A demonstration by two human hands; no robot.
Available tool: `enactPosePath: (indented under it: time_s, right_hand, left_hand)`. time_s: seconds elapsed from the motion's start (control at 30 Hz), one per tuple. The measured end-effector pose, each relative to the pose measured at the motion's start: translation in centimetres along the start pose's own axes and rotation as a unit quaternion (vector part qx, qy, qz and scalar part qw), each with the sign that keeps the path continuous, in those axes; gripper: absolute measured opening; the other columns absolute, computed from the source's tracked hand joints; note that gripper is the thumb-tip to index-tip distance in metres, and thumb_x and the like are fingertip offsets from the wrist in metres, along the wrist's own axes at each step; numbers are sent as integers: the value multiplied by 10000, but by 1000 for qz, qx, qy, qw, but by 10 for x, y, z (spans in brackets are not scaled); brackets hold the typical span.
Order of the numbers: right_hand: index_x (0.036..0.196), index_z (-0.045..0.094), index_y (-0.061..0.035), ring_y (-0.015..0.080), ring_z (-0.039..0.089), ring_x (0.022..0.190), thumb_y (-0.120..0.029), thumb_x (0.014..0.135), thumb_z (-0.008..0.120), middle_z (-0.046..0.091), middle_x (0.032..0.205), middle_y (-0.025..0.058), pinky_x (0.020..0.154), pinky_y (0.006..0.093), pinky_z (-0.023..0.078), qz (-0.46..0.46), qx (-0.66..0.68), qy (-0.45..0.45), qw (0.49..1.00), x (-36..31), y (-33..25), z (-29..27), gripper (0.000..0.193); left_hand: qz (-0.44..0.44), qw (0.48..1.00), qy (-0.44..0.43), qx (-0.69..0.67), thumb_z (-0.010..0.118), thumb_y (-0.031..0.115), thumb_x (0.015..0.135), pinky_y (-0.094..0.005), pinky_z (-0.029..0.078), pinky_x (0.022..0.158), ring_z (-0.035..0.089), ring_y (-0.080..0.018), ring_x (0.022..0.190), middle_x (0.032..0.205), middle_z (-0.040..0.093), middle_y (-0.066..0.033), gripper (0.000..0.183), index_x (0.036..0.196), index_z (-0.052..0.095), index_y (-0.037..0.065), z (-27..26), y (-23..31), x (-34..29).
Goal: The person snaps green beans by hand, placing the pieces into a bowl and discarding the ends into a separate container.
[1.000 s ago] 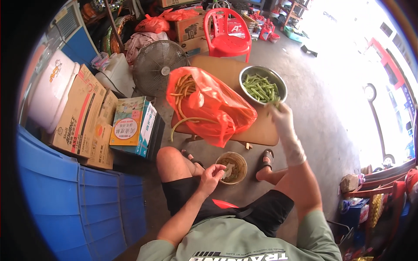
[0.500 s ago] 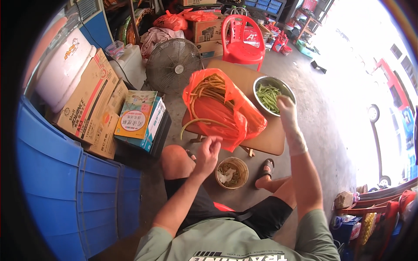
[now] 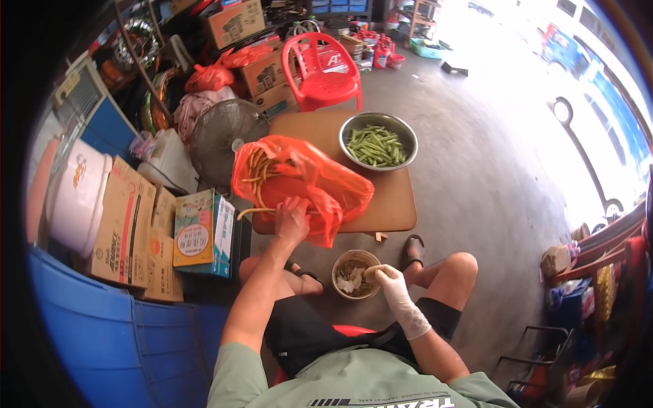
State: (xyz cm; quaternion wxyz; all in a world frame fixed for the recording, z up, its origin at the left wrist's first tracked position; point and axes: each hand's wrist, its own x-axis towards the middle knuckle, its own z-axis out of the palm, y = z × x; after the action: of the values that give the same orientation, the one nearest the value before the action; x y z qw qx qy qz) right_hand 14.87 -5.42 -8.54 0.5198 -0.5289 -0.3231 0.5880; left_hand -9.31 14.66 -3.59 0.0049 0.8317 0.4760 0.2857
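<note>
The left hand [image 3: 292, 221] rests at the red bag's [image 3: 343, 194] near side, fingers curled — whether around plastic or a pod, I cannot tell. Long yellowish pods [image 3: 257, 168] lie in the bag's mouth beyond it, one jutting leftward beside the hand. The gloved right hand [image 3: 390, 281] is at the bucket's [image 3: 337, 284] right rim, fingertips drawn together — any contents unclear.

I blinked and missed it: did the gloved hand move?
Yes, back from the metal bowl: the right hand was at its rim, and now is nearer, by the bucket.

Grn tee [image 3: 306, 382], blk shorts [image 3: 299, 333], wht glove [image 3: 404, 307]
</note>
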Motion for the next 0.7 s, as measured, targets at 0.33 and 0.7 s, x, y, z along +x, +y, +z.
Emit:
enactPosePath:
  time_s: [0.33, 0.7]
  right_hand:
    - [975, 668, 43, 158, 651, 913, -42, 932, 504, 686, 968, 87, 873, 288, 530, 19, 17, 10, 1000, -6, 19, -7, 190]
    - [1084, 653, 9, 119, 631, 900, -85, 960, 503, 664, 1016, 54, 845, 261, 504, -54, -10, -36, 998, 3, -31, 17, 216]
  left_hand:
    - [-12, 995, -16, -94, 679, 21, 775, -451, 495, 750, 591, -389, 896, 920, 574, -155, 178, 939, 619, 48, -66, 0, 21]
    - [-47, 987, 41, -148, 665, -52, 792, -349, 500, 724, 621, -274, 829, 894, 594, -118, 169, 946, 648, 13, -165, 37, -14]
